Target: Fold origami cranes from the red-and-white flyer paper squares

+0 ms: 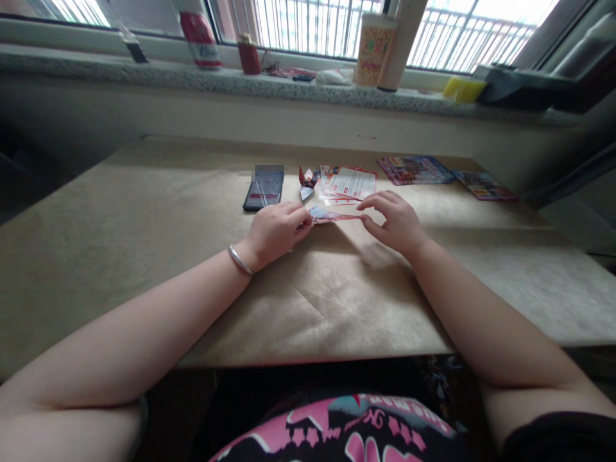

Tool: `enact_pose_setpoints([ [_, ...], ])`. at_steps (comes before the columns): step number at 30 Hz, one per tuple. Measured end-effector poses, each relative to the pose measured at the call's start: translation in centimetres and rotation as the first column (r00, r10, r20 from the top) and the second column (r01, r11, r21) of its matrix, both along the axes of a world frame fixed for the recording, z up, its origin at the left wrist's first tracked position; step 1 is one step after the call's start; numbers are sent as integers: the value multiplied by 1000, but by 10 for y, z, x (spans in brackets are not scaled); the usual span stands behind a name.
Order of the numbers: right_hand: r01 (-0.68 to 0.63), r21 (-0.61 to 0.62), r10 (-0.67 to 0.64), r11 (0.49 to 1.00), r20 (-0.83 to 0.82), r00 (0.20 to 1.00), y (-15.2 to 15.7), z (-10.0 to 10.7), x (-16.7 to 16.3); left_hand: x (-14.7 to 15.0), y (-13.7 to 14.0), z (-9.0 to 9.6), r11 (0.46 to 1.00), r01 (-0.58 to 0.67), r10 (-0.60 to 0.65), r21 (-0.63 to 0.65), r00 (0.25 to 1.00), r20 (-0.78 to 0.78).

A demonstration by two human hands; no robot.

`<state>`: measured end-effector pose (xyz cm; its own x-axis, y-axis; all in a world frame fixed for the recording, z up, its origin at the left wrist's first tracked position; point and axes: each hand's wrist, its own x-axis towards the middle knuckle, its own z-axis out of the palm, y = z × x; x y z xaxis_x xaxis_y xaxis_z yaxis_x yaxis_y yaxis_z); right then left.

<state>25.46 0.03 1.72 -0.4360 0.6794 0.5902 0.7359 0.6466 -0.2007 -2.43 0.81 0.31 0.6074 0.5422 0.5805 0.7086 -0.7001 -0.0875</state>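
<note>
A folded piece of printed paper [332, 215], reddish and pale blue, is held just over the table between my two hands. My left hand [279, 230], with a silver bracelet at the wrist, pinches its left end. At the paper's right tip is my right hand [395, 221]; its thumb touches or nearly touches the tip while the index finger is raised apart from it. Just beyond the paper stands a small folded paper figure [308, 182]. White and red printed sheets [349, 183] lie to the right of that figure.
A phone [264, 188] lies beyond my left hand. Colourful printed leaflets [414, 170] are piled at the back right, with another pile [484, 185] beside them. On the windowsill [308, 93] stand a paper cup [374, 50], a red can [249, 54] and a bottle [199, 37].
</note>
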Motion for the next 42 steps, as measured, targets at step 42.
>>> enact_pose_setpoints([
  [42,62,-48,-55,997,135,989,-11,3,-15,-14,8,7,988,76,-81,136,996,34],
])
